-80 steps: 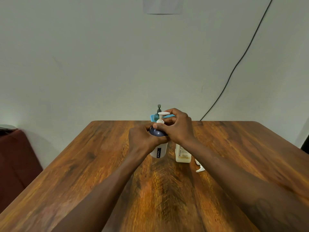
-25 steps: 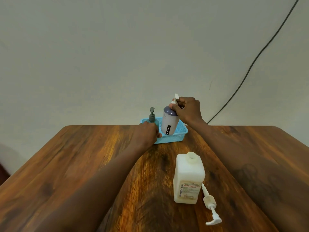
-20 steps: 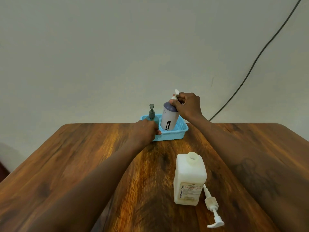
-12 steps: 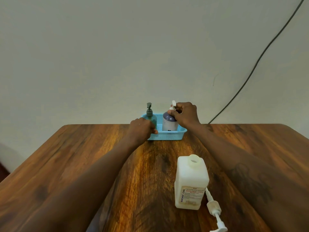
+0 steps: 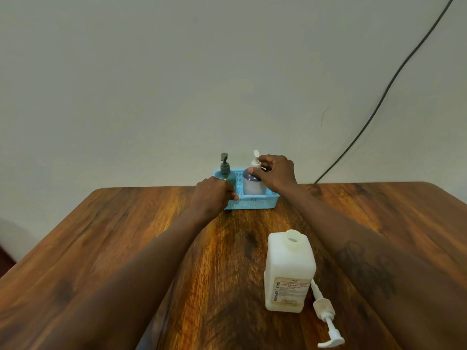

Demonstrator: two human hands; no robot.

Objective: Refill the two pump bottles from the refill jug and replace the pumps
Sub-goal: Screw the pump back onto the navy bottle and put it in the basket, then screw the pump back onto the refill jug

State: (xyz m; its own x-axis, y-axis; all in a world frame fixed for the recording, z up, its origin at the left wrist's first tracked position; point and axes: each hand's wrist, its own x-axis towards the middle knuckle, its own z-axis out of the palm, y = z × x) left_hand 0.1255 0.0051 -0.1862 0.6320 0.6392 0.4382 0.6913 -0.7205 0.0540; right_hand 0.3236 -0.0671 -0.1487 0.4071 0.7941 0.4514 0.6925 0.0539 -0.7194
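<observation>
A light blue basket (image 5: 252, 202) stands at the table's far edge. In it stand a green pump bottle (image 5: 226, 173) on the left and a white bottle with a purple shoulder (image 5: 252, 186) on the right, both upright with pumps on. My right hand (image 5: 276, 174) grips the white bottle at its shoulder and pump neck. My left hand (image 5: 214, 195) holds the basket's front left rim with its thumb on the rim. The white refill jug (image 5: 289, 271) stands open in the near middle, its own white pump (image 5: 326, 315) lying beside it.
The wooden table (image 5: 126, 248) runs up to a plain wall. A black cable (image 5: 379, 102) hangs down the wall at the right, ending behind the table's far edge.
My right hand carried the white bottle from the table's middle to the basket and set it down inside, upright beside the green bottle. My left hand moved to the basket's rim.
</observation>
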